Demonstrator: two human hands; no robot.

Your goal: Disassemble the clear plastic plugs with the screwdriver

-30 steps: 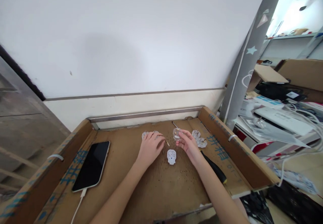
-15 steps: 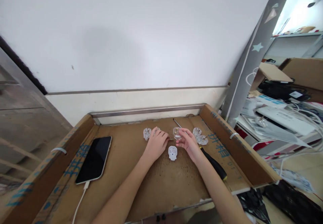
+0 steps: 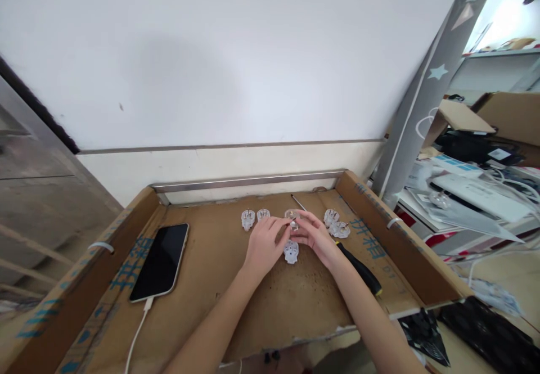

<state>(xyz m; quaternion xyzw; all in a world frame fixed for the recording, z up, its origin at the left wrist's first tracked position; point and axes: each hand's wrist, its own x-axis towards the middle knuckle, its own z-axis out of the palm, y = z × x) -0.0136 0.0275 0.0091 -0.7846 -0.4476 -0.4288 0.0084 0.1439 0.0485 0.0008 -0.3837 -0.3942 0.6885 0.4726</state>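
Observation:
My right hand [image 3: 315, 238] has its fingers closed around a clear plug housing [image 3: 291, 215]. My left hand [image 3: 266, 243] is closed in a pinch against that housing; something small and dark shows at its fingertips, too small to name. Just below the fingers lies a white plug insert [image 3: 291, 253] with holes in it. Two clear plugs with upright pins, the outer one [image 3: 247, 220] and the inner one [image 3: 263, 215], rest left of the hands. On the right are two more clear plugs, one farther back [image 3: 331, 217] and one nearer [image 3: 340, 229].
A screwdriver [image 3: 360, 271] lies under and beside my right forearm. To the left is a phone [image 3: 159, 261] with a white cable [image 3: 137, 332]. A cardboard tray with raised side walls [image 3: 405, 250] forms the work surface, against a white wall [image 3: 236, 70].
My left hand has moved right, from beside the inner left plug to the clear housing in my right hand. That plug is now uncovered. The view has shifted slightly.

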